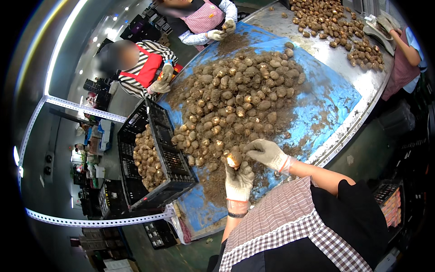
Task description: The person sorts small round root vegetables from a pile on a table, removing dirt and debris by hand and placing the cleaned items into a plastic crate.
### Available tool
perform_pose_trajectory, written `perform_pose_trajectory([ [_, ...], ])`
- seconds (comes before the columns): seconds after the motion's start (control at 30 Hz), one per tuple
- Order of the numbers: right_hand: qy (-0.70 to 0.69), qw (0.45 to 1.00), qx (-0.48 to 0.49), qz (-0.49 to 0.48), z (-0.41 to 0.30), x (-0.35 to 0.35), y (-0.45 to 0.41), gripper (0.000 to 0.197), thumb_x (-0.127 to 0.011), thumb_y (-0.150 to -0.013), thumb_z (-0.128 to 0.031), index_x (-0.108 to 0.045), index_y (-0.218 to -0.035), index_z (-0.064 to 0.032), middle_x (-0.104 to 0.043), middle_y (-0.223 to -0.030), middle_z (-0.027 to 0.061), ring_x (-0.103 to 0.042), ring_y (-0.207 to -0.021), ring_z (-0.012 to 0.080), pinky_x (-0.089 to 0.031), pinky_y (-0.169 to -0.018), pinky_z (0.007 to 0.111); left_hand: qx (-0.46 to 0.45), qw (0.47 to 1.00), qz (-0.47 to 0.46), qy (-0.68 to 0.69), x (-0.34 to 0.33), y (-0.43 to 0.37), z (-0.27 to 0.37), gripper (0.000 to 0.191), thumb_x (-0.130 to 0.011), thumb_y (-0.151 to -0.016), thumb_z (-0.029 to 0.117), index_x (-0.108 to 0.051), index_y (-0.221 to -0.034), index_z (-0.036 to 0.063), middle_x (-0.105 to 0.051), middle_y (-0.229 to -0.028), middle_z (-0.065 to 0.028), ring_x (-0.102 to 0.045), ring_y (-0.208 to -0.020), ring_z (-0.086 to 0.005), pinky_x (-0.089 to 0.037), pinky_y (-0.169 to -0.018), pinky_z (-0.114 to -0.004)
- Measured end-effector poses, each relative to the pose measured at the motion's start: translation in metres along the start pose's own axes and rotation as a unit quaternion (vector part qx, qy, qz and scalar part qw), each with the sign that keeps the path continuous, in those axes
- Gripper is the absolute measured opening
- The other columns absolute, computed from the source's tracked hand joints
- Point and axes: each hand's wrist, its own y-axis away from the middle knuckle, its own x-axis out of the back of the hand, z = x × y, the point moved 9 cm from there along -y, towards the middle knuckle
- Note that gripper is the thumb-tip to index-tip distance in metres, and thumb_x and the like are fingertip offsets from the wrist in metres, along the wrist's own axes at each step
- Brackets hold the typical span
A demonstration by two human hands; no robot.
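My left hand (239, 182), in a dirty knitted glove, is shut on a taro corm (234, 159) with a pale, bare end. Just to its right is my right hand (268, 154), also gloved, its fingers bent towards that corm. Whether those fingertips touch it or pinch anything is unclear. Beyond both hands spreads a large heap of taro corms (234, 98), brown and hairy, some with pale ends. The heap lies on a soil-strewn blue sheet (334, 93) over the metal table (326, 44).
A black plastic crate (158, 146) holding taro corms stands tilted at the table's left. Two gloved co-workers (146, 69) (204, 20) are across the table. Another person (404, 61) works at the right, near a second pile of corms (326, 20). A perforated metal frame (98, 221) rises left.
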Motion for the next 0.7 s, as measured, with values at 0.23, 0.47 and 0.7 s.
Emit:
perform_pose_trajectory([
  [0.23,-0.163,0.978,-0.100,-0.088,0.014,-0.009,0.008,0.042,-0.061,-0.090,-0.025,-0.055,-0.126,-0.0036,-0.062,-0.117,0.0131,-0.060,-0.108,0.0205,-0.048,-0.093,0.031,-0.037,0.879,0.122,-0.460,0.021,0.001,0.006,0.031,-0.049,-0.099,0.025,-0.056,-0.113,-0.0027,-0.065,-0.082,-0.0108,-0.063,-0.064,-0.0166,-0.052,-0.055,-0.028],
  [0.47,-0.720,0.588,-0.231,0.287,0.152,0.113,0.015,0.024,-0.057,-0.093,-0.018,-0.055,-0.106,0.0017,-0.064,-0.083,0.0152,-0.066,-0.073,0.0242,-0.061,-0.059,0.031,-0.087,0.802,0.190,-0.560,0.032,0.022,0.031,0.020,-0.054,-0.094,0.013,-0.057,-0.105,-0.0030,-0.066,-0.082,-0.0111,-0.062,-0.064,-0.0143,-0.049,-0.056,-0.024],
  [0.7,-0.614,0.708,0.064,0.342,0.183,0.301,0.015,0.025,-0.055,-0.095,-0.025,-0.062,-0.102,-0.0021,-0.068,-0.090,0.0148,-0.068,-0.073,0.0269,-0.058,-0.056,0.033,-0.064,0.810,0.241,-0.531,0.071,0.040,0.036,0.022,-0.055,-0.093,0.013,-0.055,-0.107,-0.0039,-0.065,-0.085,-0.0127,-0.063,-0.064,-0.0170,-0.050,-0.056,-0.026],
])
